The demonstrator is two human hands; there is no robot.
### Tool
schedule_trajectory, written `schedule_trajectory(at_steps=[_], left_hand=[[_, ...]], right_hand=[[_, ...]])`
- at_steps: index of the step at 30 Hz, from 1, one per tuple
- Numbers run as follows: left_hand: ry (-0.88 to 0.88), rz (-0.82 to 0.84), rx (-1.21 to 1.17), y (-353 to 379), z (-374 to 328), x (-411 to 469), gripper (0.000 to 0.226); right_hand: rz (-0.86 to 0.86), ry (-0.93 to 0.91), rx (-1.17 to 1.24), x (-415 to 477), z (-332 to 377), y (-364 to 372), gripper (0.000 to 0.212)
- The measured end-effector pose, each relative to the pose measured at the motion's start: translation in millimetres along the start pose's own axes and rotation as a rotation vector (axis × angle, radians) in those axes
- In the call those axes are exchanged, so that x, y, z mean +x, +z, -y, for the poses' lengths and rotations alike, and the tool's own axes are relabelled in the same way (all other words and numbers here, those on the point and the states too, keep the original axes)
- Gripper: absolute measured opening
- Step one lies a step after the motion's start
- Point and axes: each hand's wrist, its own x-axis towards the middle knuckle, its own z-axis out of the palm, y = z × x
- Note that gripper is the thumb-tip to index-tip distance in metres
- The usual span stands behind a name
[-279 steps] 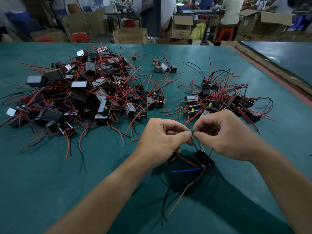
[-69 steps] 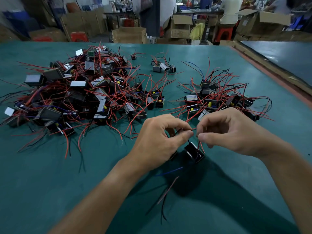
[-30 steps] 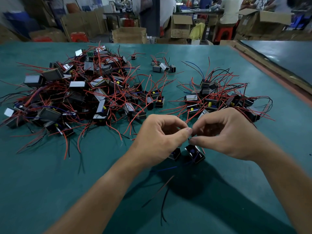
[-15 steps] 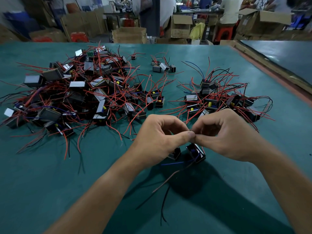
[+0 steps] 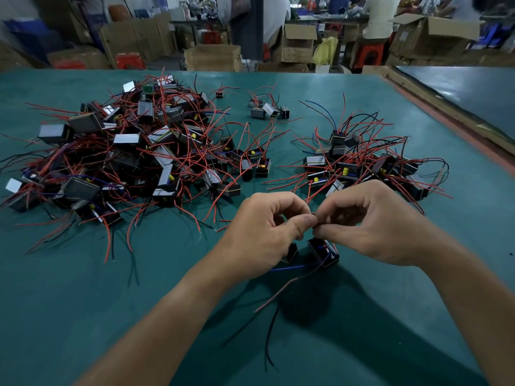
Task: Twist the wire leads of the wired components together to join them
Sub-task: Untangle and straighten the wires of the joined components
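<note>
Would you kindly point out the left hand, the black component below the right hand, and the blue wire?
left hand (image 5: 262, 232): head view, back of the hand.
black component (image 5: 322, 250): head view, its top face.
blue wire (image 5: 295, 266): head view, mid-length of the strand.

hands (image 5: 315, 227) pinching wire leads (image 5: 314, 220), green table (image 5: 83, 288)

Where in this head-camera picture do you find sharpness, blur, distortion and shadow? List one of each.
Head view: the left hand and right hand pinching the wire leads are sharp; the cardboard boxes behind are soft; the forearms swell toward the lower corners, wide-angle stretch; the arms' dark shadow lies on the green table below the hands.
</note>
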Motion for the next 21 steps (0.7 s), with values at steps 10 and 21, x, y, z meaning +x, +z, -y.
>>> schedule_trajectory(at_steps=[10, 21], left_hand=[[0.041, 0.001, 0.054, 0.0, 1.2, -0.4, 0.021], [0.008, 0.001, 0.000, -0.2, 1.4, -0.2, 0.018]], right_hand=[[0.044, -0.005, -0.038, -0.8, 1.4, -3.7, 0.011], [0.029, 0.024, -0.004, 0.7, 1.3, -0.4, 0.014]])
